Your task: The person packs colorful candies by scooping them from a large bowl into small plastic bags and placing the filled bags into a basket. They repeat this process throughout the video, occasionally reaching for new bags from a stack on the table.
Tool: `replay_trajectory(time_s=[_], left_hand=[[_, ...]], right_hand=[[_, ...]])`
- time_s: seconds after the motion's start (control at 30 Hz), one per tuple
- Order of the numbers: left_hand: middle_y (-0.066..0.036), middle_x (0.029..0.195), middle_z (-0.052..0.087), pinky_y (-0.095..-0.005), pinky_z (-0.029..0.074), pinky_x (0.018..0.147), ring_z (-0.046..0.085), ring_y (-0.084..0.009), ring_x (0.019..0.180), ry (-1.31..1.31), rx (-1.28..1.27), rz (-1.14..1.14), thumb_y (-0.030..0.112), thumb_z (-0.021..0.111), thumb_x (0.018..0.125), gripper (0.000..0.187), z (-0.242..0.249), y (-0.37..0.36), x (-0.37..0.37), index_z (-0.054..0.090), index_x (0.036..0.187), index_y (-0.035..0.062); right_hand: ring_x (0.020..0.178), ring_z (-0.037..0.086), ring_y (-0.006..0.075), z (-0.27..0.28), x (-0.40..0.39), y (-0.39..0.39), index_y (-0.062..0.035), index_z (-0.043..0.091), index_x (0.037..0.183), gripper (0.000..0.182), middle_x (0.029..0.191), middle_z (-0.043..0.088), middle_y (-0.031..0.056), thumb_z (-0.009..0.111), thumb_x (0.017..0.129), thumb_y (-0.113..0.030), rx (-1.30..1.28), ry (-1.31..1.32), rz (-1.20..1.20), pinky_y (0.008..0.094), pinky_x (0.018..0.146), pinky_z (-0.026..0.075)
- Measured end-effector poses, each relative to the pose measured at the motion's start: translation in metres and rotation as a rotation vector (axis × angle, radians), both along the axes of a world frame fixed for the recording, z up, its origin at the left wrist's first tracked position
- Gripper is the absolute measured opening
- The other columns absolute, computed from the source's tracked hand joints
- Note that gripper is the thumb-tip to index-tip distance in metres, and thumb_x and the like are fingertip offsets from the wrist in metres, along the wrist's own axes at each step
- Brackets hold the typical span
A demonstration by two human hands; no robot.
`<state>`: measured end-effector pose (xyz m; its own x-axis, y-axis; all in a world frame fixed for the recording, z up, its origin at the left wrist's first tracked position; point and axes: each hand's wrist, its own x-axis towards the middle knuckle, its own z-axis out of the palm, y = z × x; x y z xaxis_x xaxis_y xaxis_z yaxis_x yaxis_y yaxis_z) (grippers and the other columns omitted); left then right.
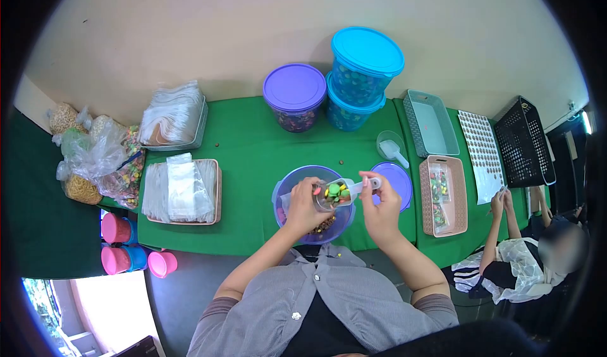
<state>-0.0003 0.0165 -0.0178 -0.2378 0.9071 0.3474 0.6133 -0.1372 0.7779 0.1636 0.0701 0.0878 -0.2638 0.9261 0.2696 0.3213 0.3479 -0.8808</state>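
My right hand (379,208) grips the handle of a clear scoop (344,191) that holds green, yellow and brown candies. Its mouth points left, over a purple-rimmed tub (343,225). My left hand (303,208) is wrapped round a small clear cup (320,196), whose opening meets the front of the scoop. A few colored pieces show at the cup. Small brown and colored pieces (324,225) lie in the tub below both hands. Behind my right hand, a purple lid (398,181) rests on the green cloth.
Lidded tubs (294,94) (365,60) stand at the back. Packet baskets (217,211) (205,126) and snack bags (95,161) are at left. A cup with a scoop (391,147), two trays (414,129) (460,215) and a black basket (523,145) are at right, near another person (515,265).
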Motion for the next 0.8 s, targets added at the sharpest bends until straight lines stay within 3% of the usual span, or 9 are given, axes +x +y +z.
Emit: replay_trajectory(time_s=[0.07,0.27,0.4,0.47,0.5,0.57,0.6,0.67,0.8], left_hand=[[-0.012,0.109,0.055,-0.0476,0.038,0.096,0.054,-0.0339,0.106,-0.026,-0.146,-0.033,0.02,0.086,0.053,0.076,-0.003,-0.001,-0.001,0.046,0.116,0.0069],[-0.013,0.113,0.052,-0.0578,0.026,0.109,0.051,-0.0335,0.112,0.046,-0.015,-0.03,0.022,0.086,0.055,0.075,-0.014,0.0,0.002,0.045,0.116,0.0078],[-0.012,0.11,0.053,-0.0517,0.034,0.104,0.052,-0.0335,0.108,0.081,0.024,0.064,0.02,0.084,0.059,0.067,-0.012,0.004,-0.003,0.047,0.113,0.0069],[-0.012,0.106,0.054,-0.0427,0.042,0.096,0.055,-0.0322,0.104,-0.111,-0.025,0.102,0.018,0.085,0.063,0.062,-0.017,0.005,-0.016,0.048,0.112,0.0068],[-0.012,0.106,0.054,-0.0427,0.042,0.096,0.055,-0.0322,0.104,-0.112,-0.027,0.1,0.018,0.085,0.063,0.062,-0.015,0.004,-0.022,0.048,0.112,0.0068],[-0.012,0.101,0.055,-0.035,0.046,0.088,0.057,-0.0274,0.099,-0.157,0.015,0.196,0.014,0.084,0.067,0.054,-0.005,0.001,-0.032,0.051,0.109,0.0053],[-0.01,0.101,0.055,-0.0342,0.047,0.087,0.058,-0.0232,0.096,-0.203,0.018,0.217,0.012,0.083,0.069,0.05,-0.002,0.0,-0.036,0.052,0.108,0.0043],[-0.01,0.102,0.056,-0.0342,0.047,0.087,0.058,-0.0226,0.095,-0.225,0.036,0.231,0.012,0.082,0.07,0.049,0.007,-0.001,-0.041,0.052,0.107,0.004],[-0.009,0.104,0.056,-0.0346,0.047,0.088,0.058,-0.0217,0.097,-0.229,0.069,0.225,0.012,0.081,0.071,0.047,0.029,-0.008,-0.047,0.053,0.107,0.0032]], right_hand=[[0.067,0.062,0.0165,0.001,-0.003,-0.002,0.0008,0.062,0.108,0.019,0.082,0.066,0.0127,0.06,0.092,-0.009,0.054,-0.079,0.062,0.0302,0.061,0.05],[0.07,0.064,0.0207,0.004,-0.007,-0.007,0.0009,0.063,0.107,0.018,0.087,0.066,0.0155,0.061,0.09,-0.007,0.194,-0.085,0.1,0.0316,0.063,0.051],[0.073,0.065,0.0227,0.007,-0.005,0.003,0.0013,0.063,0.104,0.015,0.088,0.067,0.0157,0.059,0.091,-0.006,0.384,-0.032,0.032,0.0335,0.066,0.051],[0.077,0.066,0.0278,0.008,-0.009,0.01,0.0014,0.063,0.101,0.014,0.091,0.067,0.0183,0.057,0.091,-0.006,0.141,-0.067,0.022,0.0379,0.069,0.052],[0.077,0.066,0.0278,-0.001,-0.011,0.017,0.0014,0.063,0.101,0.014,0.091,0.067,0.0183,0.057,0.091,-0.006,0.139,-0.069,0.02,0.0379,0.069,0.052],[0.078,0.066,0.0321,-0.043,-0.017,0.033,0.0014,0.064,0.098,0.014,0.089,0.067,0.0201,0.055,0.091,-0.007,0.037,-0.29,0.339,0.0417,0.071,0.052],[0.078,0.066,0.0321,-0.064,-0.02,0.037,0.0014,0.064,0.098,0.014,0.089,0.067,0.0201,0.055,0.091,-0.007,0.034,-0.29,0.338,0.0417,0.071,0.052],[0.078,0.066,0.0346,-0.105,-0.03,0.045,0.0018,0.066,0.096,0.015,0.088,0.067,0.0213,0.055,0.089,-0.005,-0.154,-0.438,0.639,0.0432,0.073,0.051],[0.078,0.069,0.03,-0.153,-0.054,0.061,0.0026,0.067,0.094,0.015,0.084,0.068,0.0196,0.053,0.089,-0.003,-0.258,-0.74,0.707,0.0413,0.07,0.053]])
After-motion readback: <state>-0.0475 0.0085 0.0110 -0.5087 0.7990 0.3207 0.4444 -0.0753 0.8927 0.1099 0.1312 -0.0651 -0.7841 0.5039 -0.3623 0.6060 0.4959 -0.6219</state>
